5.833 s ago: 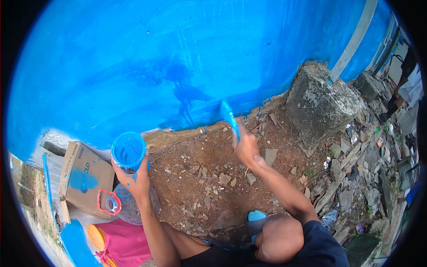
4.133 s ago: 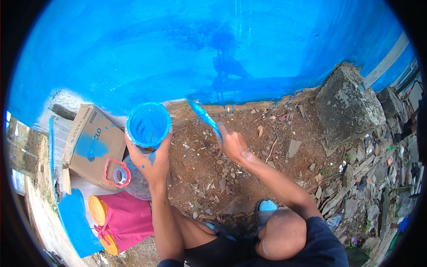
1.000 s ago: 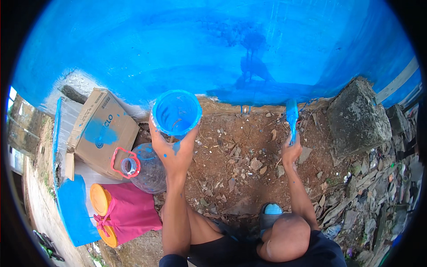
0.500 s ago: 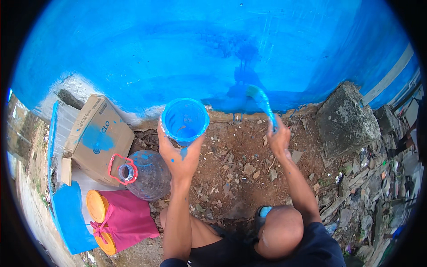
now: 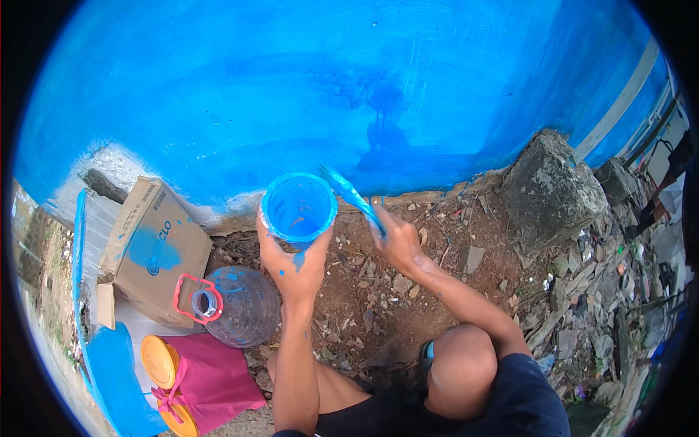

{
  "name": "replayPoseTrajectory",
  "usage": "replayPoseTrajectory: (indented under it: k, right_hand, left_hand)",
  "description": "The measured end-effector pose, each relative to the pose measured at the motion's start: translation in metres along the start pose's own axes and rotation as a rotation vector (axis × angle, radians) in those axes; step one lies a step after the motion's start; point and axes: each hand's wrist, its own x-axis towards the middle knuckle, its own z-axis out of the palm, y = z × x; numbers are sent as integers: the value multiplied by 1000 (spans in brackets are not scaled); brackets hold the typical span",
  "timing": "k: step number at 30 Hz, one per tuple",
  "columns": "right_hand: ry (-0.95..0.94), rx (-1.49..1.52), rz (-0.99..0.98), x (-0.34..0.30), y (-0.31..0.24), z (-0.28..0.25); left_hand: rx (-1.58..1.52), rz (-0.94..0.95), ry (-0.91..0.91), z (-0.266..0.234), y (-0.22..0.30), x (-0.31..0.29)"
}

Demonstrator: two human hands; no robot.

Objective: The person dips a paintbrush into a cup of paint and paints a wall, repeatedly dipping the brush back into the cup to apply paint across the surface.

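My left hand (image 5: 297, 273), spotted with blue paint, is wrapped round a round paint tub (image 5: 300, 234) with blue paint inside. A paintbrush (image 5: 352, 194) is gripped in my right hand (image 5: 399, 244), its handle smeared blue and its bristle end tilted toward the tub's right rim. From this angle I cannot tell whether the brush touches the rim. In front of both hands stands a blue wall (image 5: 291, 102). Darker, wet-looking patches mark its lower middle, with drips along the bottom edge.
A paint-marked cardboard box (image 5: 156, 251), a large clear plastic bottle (image 5: 244, 309) with a red handle, and a pink bag (image 5: 218, 379) with orange lids stand at left. A rough stone block (image 5: 553, 193) juts out at right beside rubble (image 5: 582, 320). My bent knee (image 5: 462, 368) is below.
My right hand has brought the brush left, away from the wall's lower part and over beside the tub. The tub stays in my left hand, and the view has shifted slightly.
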Motion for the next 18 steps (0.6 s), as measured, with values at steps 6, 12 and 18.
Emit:
replayPoseTrajectory:
  k: [6,12,18]
  right_hand:
    - [153,-243,225,22,54,-52]
    - [457,-525,592,-19,179,-156]
    - [92,-106,184,-1,48,-51]
  left_hand:
    - [16,27,1,-7,4,-1]
    - [-3,55,-3,2,9,-1]
    - [33,12,4,7,0,0]
